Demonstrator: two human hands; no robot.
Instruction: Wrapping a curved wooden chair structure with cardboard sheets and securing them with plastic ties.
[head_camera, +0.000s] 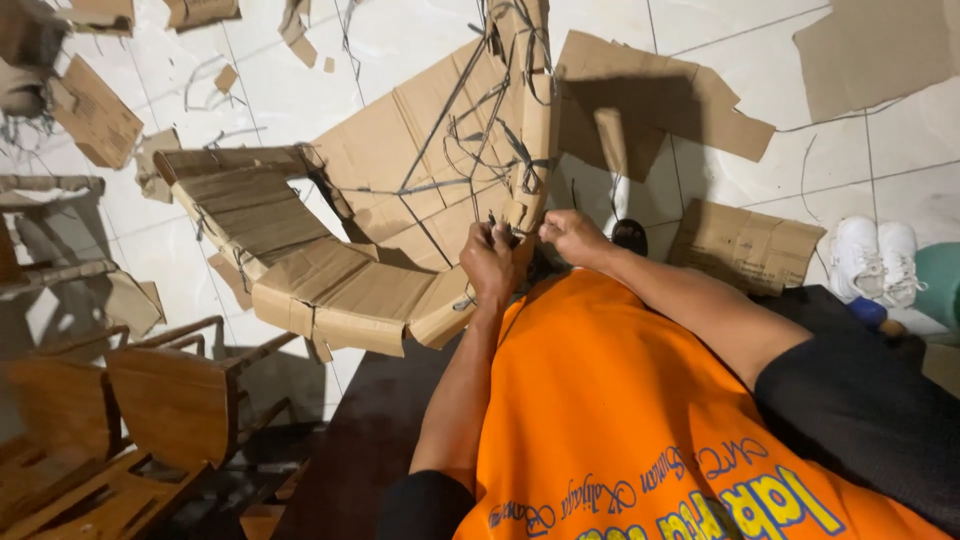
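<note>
A piece of furniture wrapped in brown cardboard (350, 290) lies on the white tiled floor (760, 180) in front of me, with black twine (490, 130) crossing its upright panel. My left hand (488, 268) is closed in a fist around strands of the twine at the panel's lower edge. Right beside it, my right hand (572, 236) pinches the twine against the cardboard edge. Both hands sit just above my orange shirt (620, 420). The knot itself is hidden by my fingers.
Wooden chairs (150, 400) stand at the lower left. Cardboard scraps (95, 115) and a flat cardboard sheet (745, 245) litter the floor. A pair of white shoes (875, 258) sits at the right, and a dark shoe (629, 236) lies near my right hand.
</note>
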